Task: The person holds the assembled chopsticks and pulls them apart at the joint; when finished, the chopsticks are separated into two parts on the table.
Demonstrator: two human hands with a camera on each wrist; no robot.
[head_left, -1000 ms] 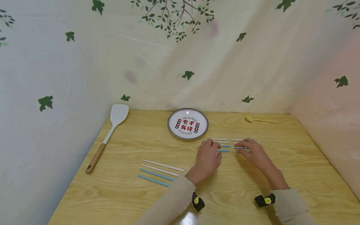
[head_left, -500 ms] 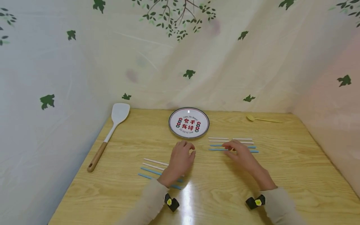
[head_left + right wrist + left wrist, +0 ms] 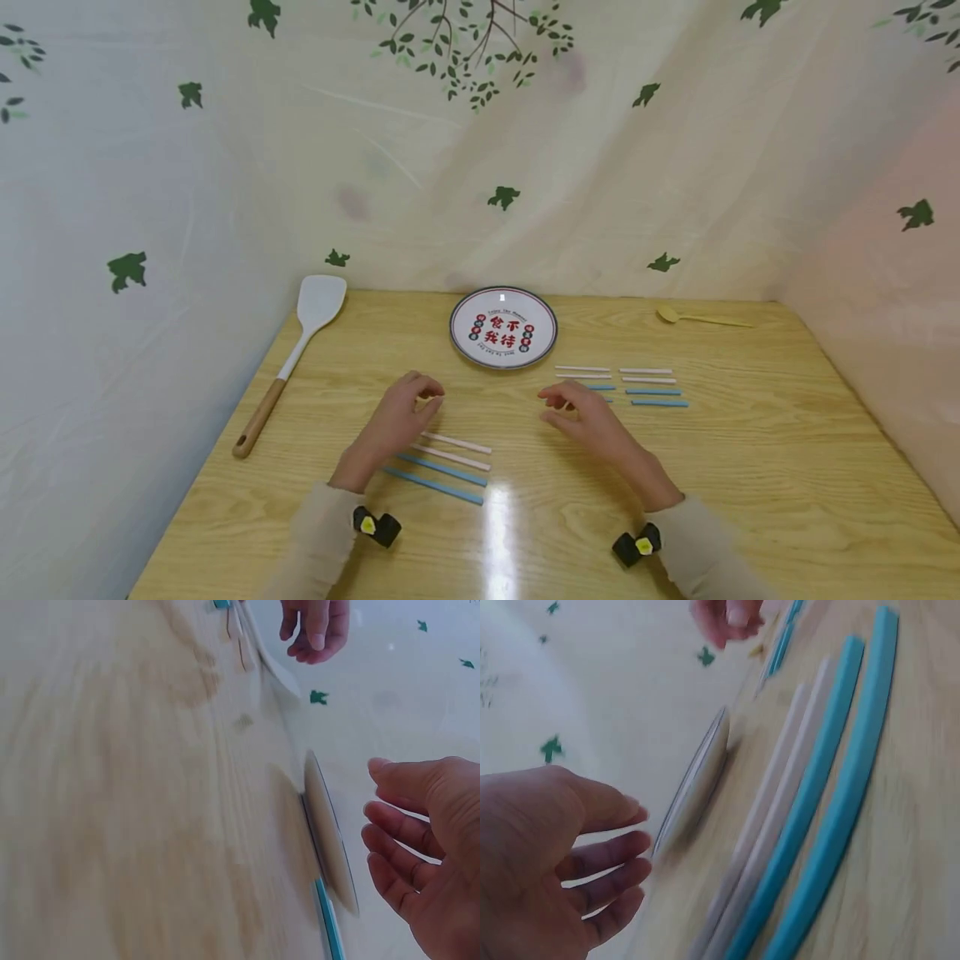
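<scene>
My left hand [image 3: 397,417] hovers with loosely bent fingers and nothing in its grasp, over the upper left ends of two white chopsticks [image 3: 457,458] and two blue chopsticks [image 3: 435,486]. These lie slanted side by side on the table, some ends hidden by the hand. In the left wrist view, thumb and fingertips are apart. My right hand [image 3: 588,421] is also empty, fingers loosely bent, overlapping shorter blue sticks. Two groups of these lie end to end with a gap: short white sticks [image 3: 647,371] behind, short blue sticks [image 3: 660,403] in front.
A round plate [image 3: 502,354] with red characters stands at the back middle. On the left lies a white spatula [image 3: 321,302] with a wooden handle. A yellow spoon [image 3: 701,320] is at the back right. Printed cloth [image 3: 420,225] hangs behind the wooden table [image 3: 555,517].
Both hands have moved left, away from the short sticks. The left hand has passed over the long chopsticks to their far left ends. The right hand has uncovered the right-hand short sticks.
</scene>
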